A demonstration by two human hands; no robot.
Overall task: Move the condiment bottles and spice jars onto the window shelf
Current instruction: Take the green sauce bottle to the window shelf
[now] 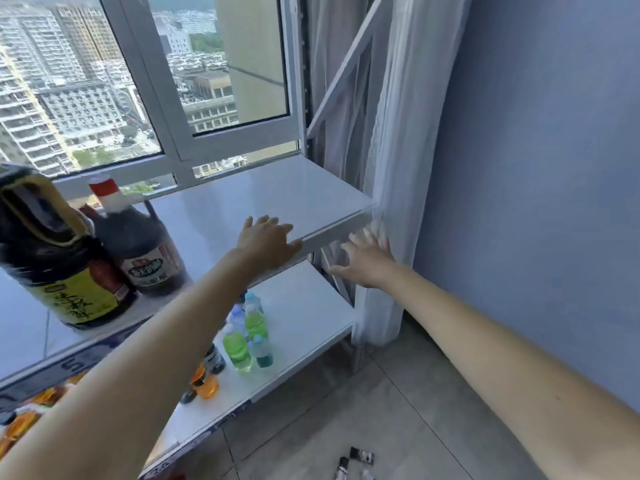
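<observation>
1. The left hand [268, 242] lies palm down on the near edge of the window shelf [277, 199], fingers straight and holding nothing
2. The right hand [367, 263] is raised just right of that shelf edge, close to the white curtain [398, 168], with its fingers spread wide and nothing in them; whether the fingertips touch the curtain cannot be told
3. Two big dark condiment bottles stand on the left part of the window shelf: the yellow-labelled bottle [65, 271] nearest the camera, and just behind and to its right the red-capped bottle [138, 244], the two close together or touching
4. On the lower shelf [311, 313] beneath, partly hidden by the left forearm, stands a cluster of small bottles: green bottles [237, 348], pale blue-capped bottles [261, 351], a dark jar [214, 358] and an orange bottle [204, 384] further towards the near side
5. The window [173, 81] behind the shelf looks out on tall buildings
6. A blue wall [536, 168] fills the right side
7. On the grey floor [398, 427] at the near edge lie a few small dark packets [360, 457], too small to identify
</observation>
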